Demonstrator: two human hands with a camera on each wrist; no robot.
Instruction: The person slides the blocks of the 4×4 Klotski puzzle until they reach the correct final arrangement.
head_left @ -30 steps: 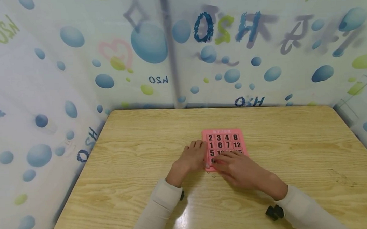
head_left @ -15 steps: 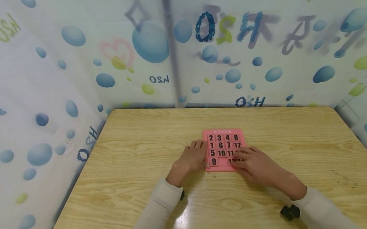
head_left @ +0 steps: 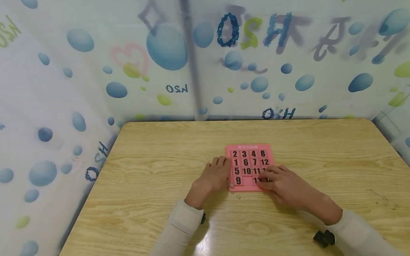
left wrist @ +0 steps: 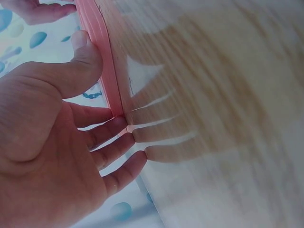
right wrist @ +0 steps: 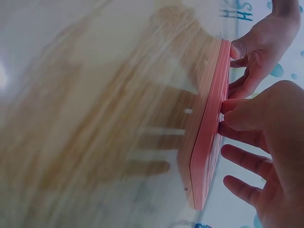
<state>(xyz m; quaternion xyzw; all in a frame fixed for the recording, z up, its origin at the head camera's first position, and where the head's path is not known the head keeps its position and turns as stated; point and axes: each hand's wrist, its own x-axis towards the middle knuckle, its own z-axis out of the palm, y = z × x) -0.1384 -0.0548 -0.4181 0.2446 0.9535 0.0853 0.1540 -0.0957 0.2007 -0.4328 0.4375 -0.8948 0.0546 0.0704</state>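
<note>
A pink number slide puzzle [head_left: 248, 147] lies flat on the table, its near rows partly covered. My left hand [head_left: 214, 177] holds its left side, thumb on the near edge in the left wrist view and the other fingers along the side, tips down by the tabletop. My right hand [head_left: 288, 187] is over the near right part, thumb and forefinger touching number tiles [head_left: 256, 180] there. Its other fingers stay spread and loosely bent in the right wrist view. In the bottom row, a gap [head_left: 247, 180] shows right of the 9 tile [head_left: 238, 180].
The wooden table [head_left: 165, 156] extends on all sides of the puzzle. Behind it hangs a white sheet [head_left: 209, 74] printed with blue and green drops. Each sleeve has a small black device [head_left: 324, 238] at the cuff.
My right hand has moved right across the bottom row, uncovering the 9 tile and the gap beside it, and has stayed there since. The left hand and the puzzle keep their place.
</note>
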